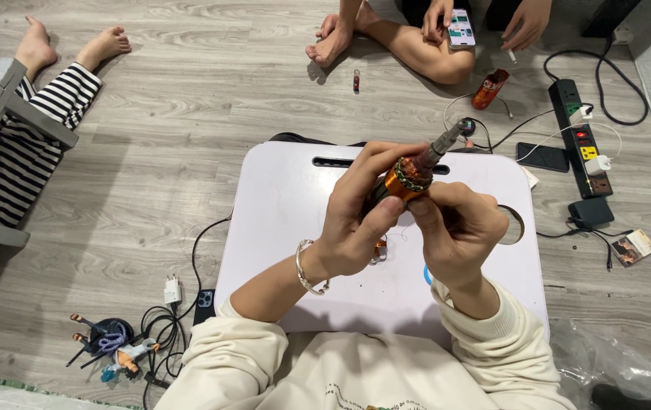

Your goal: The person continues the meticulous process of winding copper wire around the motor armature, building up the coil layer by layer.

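Both hands hold a small motor armature [414,171] up over a white lap table [295,228]. It has copper-orange windings, a dark body and a grey metal shaft pointing up and to the right. My left hand [360,220], with a silver bracelet on its wrist, wraps around the dark lower body, thumb against the copper band. My right hand [458,228] sits to the right, fingers touching the winding end. A bit of copper wire [381,250] shows just under the left hand.
A seated person [416,30] across the floor holds a phone. Striped trouser legs [29,144] lie at left. A power strip [582,137] with chargers, a dark phone [542,156] and cables are at right. Tools and cables [124,345] lie at lower left.
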